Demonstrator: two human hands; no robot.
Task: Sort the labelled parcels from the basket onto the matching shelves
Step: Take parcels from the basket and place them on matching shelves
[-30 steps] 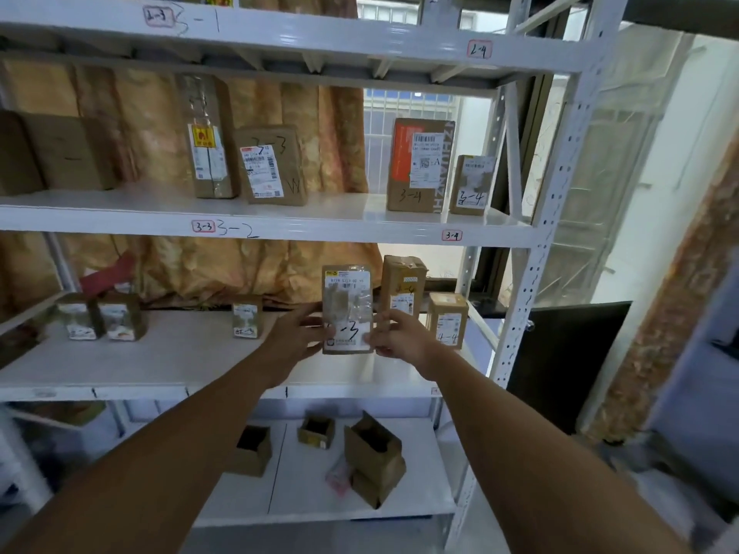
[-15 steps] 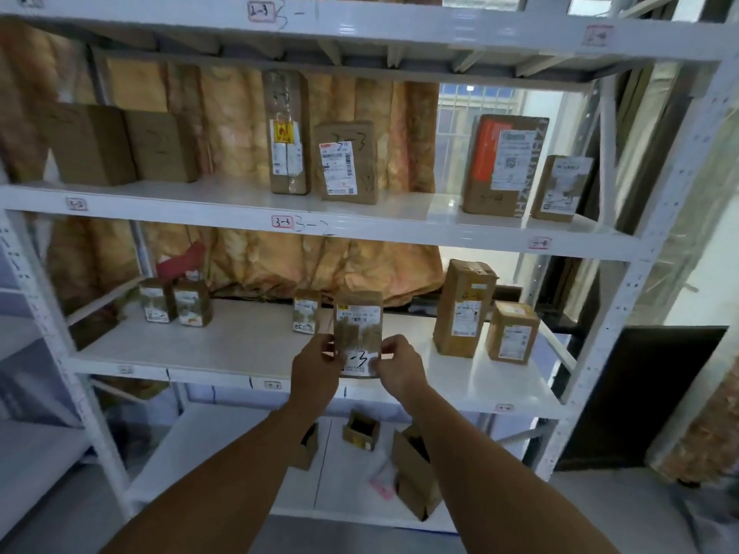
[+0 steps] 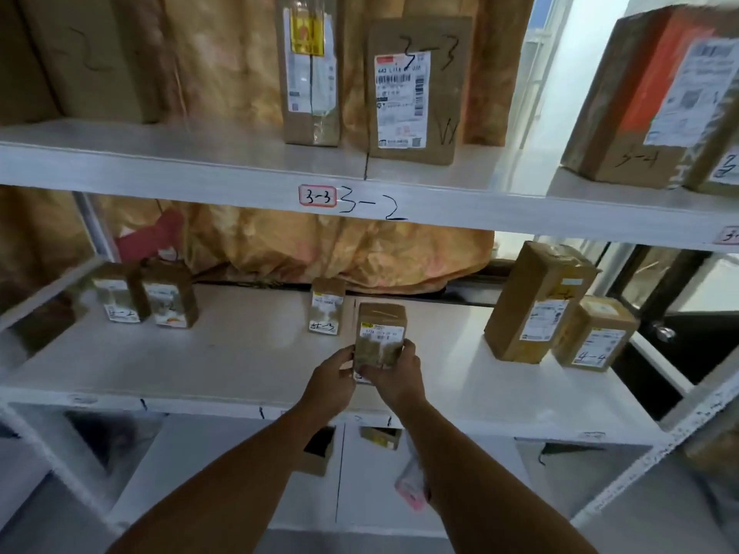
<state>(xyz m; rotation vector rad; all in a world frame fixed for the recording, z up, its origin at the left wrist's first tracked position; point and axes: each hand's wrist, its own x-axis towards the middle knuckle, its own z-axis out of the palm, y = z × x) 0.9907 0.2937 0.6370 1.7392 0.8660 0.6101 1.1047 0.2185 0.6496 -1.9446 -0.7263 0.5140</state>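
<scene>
While the left hand (image 3: 332,377) curls round one side of the small brown parcel (image 3: 380,333) and the right hand (image 3: 398,379) grips the other, the parcel stands upright between them over the white shelf (image 3: 200,353) (its lower end is hidden, so contact cannot be told). Just beyond the left hand stands a smaller parcel marked 4-3 (image 3: 328,307). Well to the right of the right hand stand a tall box (image 3: 538,305) and a short box marked 4-4 (image 3: 596,333).

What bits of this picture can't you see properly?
Head view only.
1. Parcel: its handwritten number, covered by left grip and right grip.
2. Orange box: cut off by the right edge.
3. Shelf tag: cut by the right edge.
4. Leftmost box: print blurred.
5. Basket: out of frame.
</scene>
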